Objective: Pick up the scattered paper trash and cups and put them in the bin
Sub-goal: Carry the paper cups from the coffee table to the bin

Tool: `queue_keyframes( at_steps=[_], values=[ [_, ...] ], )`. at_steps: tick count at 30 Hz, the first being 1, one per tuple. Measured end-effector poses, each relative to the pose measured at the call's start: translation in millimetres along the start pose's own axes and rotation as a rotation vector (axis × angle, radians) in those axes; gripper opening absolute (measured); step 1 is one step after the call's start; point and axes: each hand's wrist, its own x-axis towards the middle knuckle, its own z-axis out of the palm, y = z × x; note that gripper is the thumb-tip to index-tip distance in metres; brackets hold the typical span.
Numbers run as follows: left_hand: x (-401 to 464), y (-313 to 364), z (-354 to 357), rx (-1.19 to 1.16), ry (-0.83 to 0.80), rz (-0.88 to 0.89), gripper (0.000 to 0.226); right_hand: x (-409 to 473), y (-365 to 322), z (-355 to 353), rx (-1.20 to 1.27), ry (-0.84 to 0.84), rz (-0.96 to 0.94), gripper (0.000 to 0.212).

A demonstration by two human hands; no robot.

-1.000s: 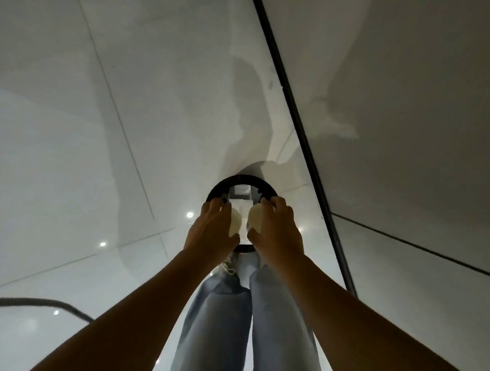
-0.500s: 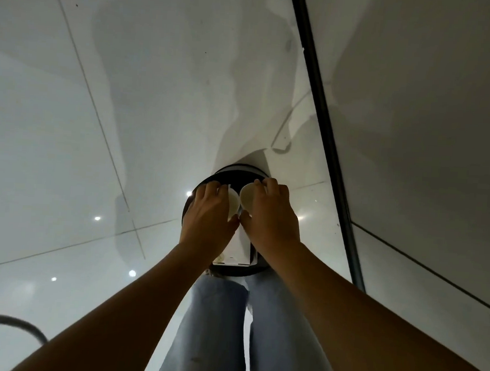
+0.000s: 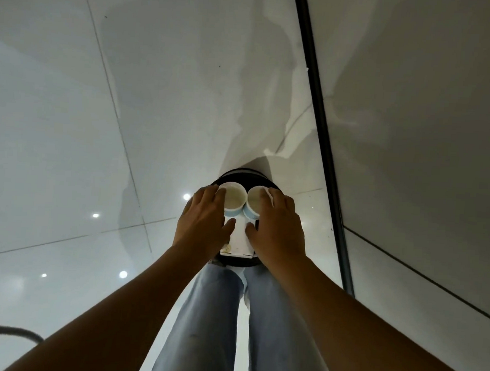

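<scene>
Paper cups fill both my hands: my left hand grips the left cup and my right hand grips the right cup. They sit rim to rim, directly above the black bin on the glossy white floor, in front of my jeans.

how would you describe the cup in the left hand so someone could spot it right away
Find the round black bin on the glossy floor just ahead of the person's jeans. Two paper cups are held side by side over its mouth. The left cup is the one gripped by the left hand; unlike its neighbour, its open mouth shows almost fully.
</scene>
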Motion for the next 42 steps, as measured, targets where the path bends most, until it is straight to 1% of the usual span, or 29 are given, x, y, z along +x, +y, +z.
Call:
queue_keyframes(
  at_steps=[3, 7, 11, 15, 19, 22, 27, 32, 36, 42],
  values=[
    [-37, 9, -43, -0.037, 0.02, -0.026, 0.05, -34, -22, -38, -0.007, -0.016, 0.02, 0.054],
    [-97, 21, -102, -0.068, 0.008, -0.078, 0.048, -82, -64, -95, -0.031, -0.022, -0.059, 0.056],
    [-163, 31, -155, -0.085, 0.045, -0.191, 0.045, -127, -107, -150, -0.157, -0.061, -0.213, 0.06],
    [-233, 38, -195, -0.141, 0.152, -0.352, 0.044, -172, -145, -190, -0.24, -0.075, -0.381, 0.054],
    [-311, 46, -219, -0.224, 0.256, -0.51, 0.044, -228, -184, -214, -0.332, -0.107, -0.579, 0.055],
    [-370, 47, -222, -0.316, 0.31, -0.644, 0.043, -270, -213, -218, -0.418, -0.163, -0.714, 0.056],
    [-473, 29, -207, -0.482, 0.407, -0.89, 0.044, -345, -265, -197, -0.578, -0.268, -0.957, 0.054],
    [-589, 0, -170, -0.615, 0.549, -1.142, 0.046, -434, -320, -145, -0.727, -0.347, -1.21, 0.056],
    [-696, -24, -127, -0.72, 0.669, -1.356, 0.046, -523, -366, -82, -0.831, -0.403, -1.418, 0.056],
    [-832, -59, -48, -0.838, 0.727, -1.55, 0.047, -658, -408, 29, -0.915, -0.496, -1.604, 0.059]
  ],
)
